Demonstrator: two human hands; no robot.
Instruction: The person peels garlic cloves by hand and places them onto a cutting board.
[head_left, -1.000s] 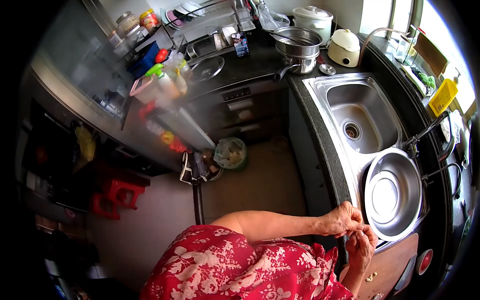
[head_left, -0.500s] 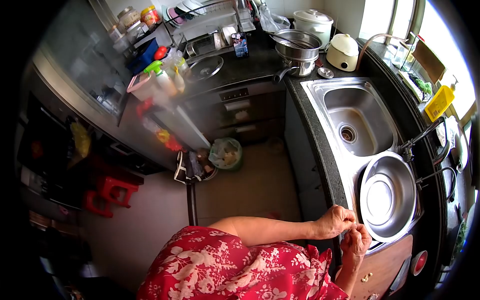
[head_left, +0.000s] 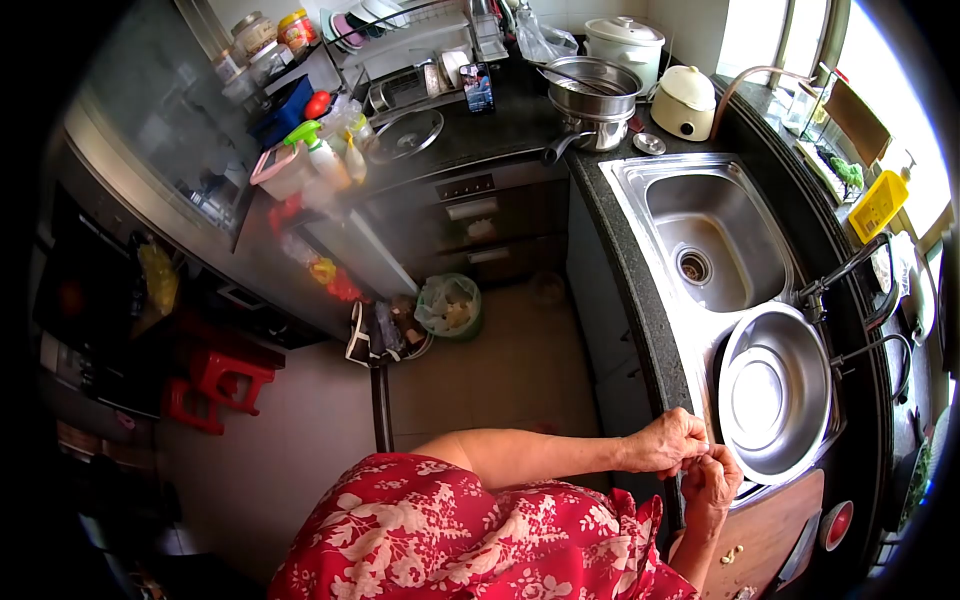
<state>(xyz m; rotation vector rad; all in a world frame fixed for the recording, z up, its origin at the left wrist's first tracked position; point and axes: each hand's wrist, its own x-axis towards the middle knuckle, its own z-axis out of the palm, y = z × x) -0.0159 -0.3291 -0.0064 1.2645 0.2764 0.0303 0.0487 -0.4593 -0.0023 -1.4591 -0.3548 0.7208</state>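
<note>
My left hand (head_left: 664, 442) and my right hand (head_left: 712, 478) meet fingertip to fingertip over the counter's front edge, beside the steel basin. Both are closed in a pinch. A small pale piece (head_left: 707, 449) shows faintly between the fingertips; its kind is too small to make out. Just below my right hand lies a wooden cutting board (head_left: 765, 520). On it are several small pale pieces (head_left: 733, 553) that look like garlic cloves. A knife (head_left: 798, 550) rests at the board's right side.
A steel basin (head_left: 775, 395) sits in the near sink bowl, close to the other sink bowl (head_left: 715, 240). A small red-lined bowl (head_left: 837, 525) stands by the knife. Pots (head_left: 595, 100) and a cream cooker (head_left: 684, 105) are farther back. On the floor stands a lined bin (head_left: 449, 306).
My fingertips have shifted slightly against each other, with the left hand turned a little more downward. The whole view has moved slightly; the items on the board look the same.
</note>
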